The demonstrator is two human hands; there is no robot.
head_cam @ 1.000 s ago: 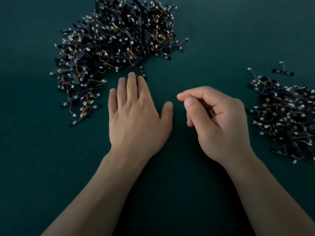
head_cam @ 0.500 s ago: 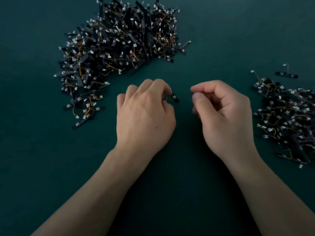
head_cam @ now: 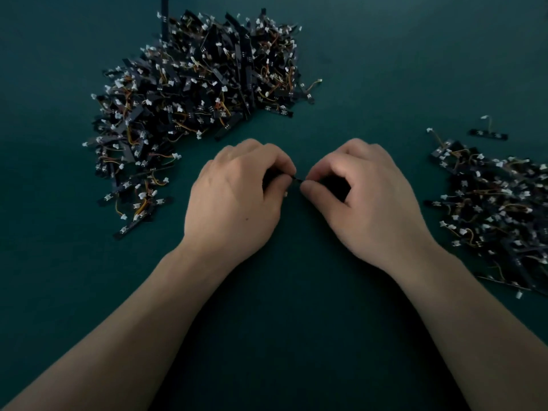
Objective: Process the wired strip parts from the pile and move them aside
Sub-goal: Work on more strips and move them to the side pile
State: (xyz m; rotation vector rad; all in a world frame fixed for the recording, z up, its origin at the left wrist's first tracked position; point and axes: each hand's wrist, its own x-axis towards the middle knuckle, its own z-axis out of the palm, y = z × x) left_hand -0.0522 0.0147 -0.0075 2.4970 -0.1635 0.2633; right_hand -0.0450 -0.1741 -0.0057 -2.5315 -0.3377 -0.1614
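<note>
From the head camera, the one view there is, a dark teal cloth-like counter [head_cam: 296,336] carries two heaps. The large tangled pile of black wired strip parts with white connectors and orange-yellow leads [head_cam: 201,93] lies far and to the left. A second, flatter heap of the same strip parts [head_cam: 498,209] spreads along the right edge, with one lone strip [head_cam: 487,133] lying just beyond it; this looks like the set-aside group.

Between the heaps, the left hand [head_cam: 234,203] and the right hand [head_cam: 367,203] meet over bare counter. Both sets of fingers are curled and pinched closed on a single small black strip part [head_cam: 296,178], of which only a short dark piece shows in the gap between the fingertips. A speck of white near the left thumb may be its connector, though it is too small to be sure. Most of the part is hidden inside the left palm, so its wire cannot be seen.

The work seems to be at the handling step for one part, with much of the pile remaining. The risks: such a small piece could slip from the pinch and drop among the unprocessed parts, or a hard pull could strain the thin leads at the connector. Reaching back into the pile could also drag tangled neighbours out by their wires.
</note>
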